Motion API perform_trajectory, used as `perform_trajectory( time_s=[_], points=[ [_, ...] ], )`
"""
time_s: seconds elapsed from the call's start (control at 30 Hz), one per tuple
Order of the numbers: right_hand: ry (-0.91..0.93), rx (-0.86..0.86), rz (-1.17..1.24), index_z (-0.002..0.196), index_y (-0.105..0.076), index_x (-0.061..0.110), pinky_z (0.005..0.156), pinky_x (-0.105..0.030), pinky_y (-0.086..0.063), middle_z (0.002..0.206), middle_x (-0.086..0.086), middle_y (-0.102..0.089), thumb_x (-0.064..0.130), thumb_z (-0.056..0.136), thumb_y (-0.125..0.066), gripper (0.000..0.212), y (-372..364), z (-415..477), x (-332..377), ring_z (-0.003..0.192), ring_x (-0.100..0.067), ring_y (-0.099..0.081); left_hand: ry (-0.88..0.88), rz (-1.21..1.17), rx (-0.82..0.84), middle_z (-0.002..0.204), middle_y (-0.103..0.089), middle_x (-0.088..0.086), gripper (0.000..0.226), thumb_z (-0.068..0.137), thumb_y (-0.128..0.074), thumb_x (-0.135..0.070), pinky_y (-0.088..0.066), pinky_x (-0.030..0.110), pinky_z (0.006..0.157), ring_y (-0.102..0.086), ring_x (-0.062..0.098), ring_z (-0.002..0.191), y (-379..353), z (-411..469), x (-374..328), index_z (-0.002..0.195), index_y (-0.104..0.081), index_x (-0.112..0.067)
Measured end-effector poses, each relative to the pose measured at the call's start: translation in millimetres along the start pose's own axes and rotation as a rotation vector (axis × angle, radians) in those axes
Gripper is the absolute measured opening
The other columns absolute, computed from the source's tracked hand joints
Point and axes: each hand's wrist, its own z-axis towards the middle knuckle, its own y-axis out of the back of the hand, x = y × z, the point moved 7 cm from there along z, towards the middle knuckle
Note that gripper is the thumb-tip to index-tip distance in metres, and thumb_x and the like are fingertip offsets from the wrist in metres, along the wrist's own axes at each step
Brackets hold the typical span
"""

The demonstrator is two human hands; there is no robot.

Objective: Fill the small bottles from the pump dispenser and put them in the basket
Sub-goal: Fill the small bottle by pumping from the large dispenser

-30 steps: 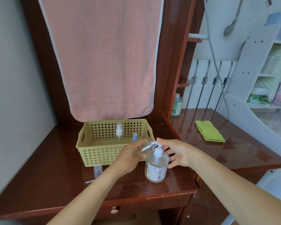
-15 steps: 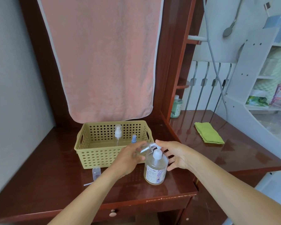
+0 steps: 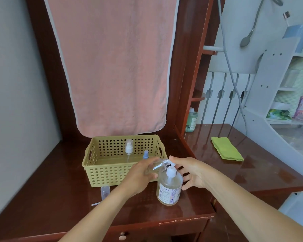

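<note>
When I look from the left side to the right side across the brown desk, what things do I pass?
Yellow basket → pump dispenser → green bottle → green cloth.

- The person's bare left hand (image 3: 140, 173) is uncovered from fingertips to wrist. Its back and rounded knuckles face the camera.
- Behind that hand, the bare left forearm (image 3: 98, 215) is slim and smooth. It widens gradually away from the wrist and is uncovered along all of its visible length.
- The person's bare right hand (image 3: 191, 172) is likewise uncovered, with slender fingers. The nails are too small to make out.
- Behind that hand, the bare right forearm (image 3: 252, 206) looks broader than the left one and is uncovered to the picture's edge.
</note>
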Motion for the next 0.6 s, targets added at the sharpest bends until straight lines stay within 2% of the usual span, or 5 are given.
perform_trajectory(
  time_s=[0.1,0.23,0.33,0.47,0.6],
  points=[
    [-0.002,0.006,0.004,0.118,-0.056,0.004,0.1,-0.061,-0.039,0.128,-0.025,-0.052,0.045,0.088,-0.061,0.051,0.2,-2.1,2.7,0.117,-0.044,-0.05,-0.008,0.024,-0.011,0.134,-0.052,-0.012,0.055,0.09,-0.062,-0.007,-0.035,0.02,0.098,-0.044,0.005,0.127,1.6,2.5,-0.7,0.137,-0.046,-0.03],
    [0.008,-0.046,-0.022,0.125,-0.049,0.013,0.096,-0.062,-0.041,0.133,-0.023,-0.049,0.039,0.091,-0.059,0.044,-0.3,2.0,5.1,0.118,-0.044,-0.05,0.002,0.057,-0.009,0.136,-0.053,-0.009,0.056,0.089,-0.063,-0.007,-0.035,0.021,0.098,-0.046,0.007,0.128,-0.3,4.4,3.4,0.137,-0.046,-0.03],
    [0.013,-0.059,-0.034,0.112,-0.054,0.016,0.097,-0.061,-0.042,0.131,-0.02,-0.052,0.038,0.093,-0.057,0.029,-2.3,4.2,3.0,0.116,-0.041,-0.051,0.006,0.065,-0.007,0.137,-0.052,-0.008,0.057,0.089,-0.063,-0.007,-0.035,0.021,0.1,-0.045,0.007,0.129,-1.3,4.0,5.7,0.138,-0.046,-0.03],
    [0.02,-0.051,-0.03,0.126,-0.05,0.012,0.098,-0.062,-0.04,0.132,-0.02,-0.052,0.04,0.092,-0.058,0.045,-2.7,0.8,2.4,0.119,-0.041,-0.05,0.0,0.06,-0.011,0.135,-0.054,-0.007,0.056,0.089,-0.063,-0.01,-0.035,0.022,0.099,-0.046,0.007,0.127,-0.7,2.0,5.7,0.137,-0.046,-0.032],
    [-0.011,0.013,-0.005,0.122,-0.055,0.005,0.099,-0.062,-0.039,0.13,-0.026,-0.05,0.043,0.088,-0.063,0.051,-0.3,-3.1,3.8,0.118,-0.044,-0.05,0.007,0.011,-0.004,0.136,-0.052,-0.007,0.055,0.089,-0.062,-0.008,-0.036,0.022,0.098,-0.045,0.006,0.127,0.3,1.2,2.8,0.137,-0.046,-0.03]
  ],
)
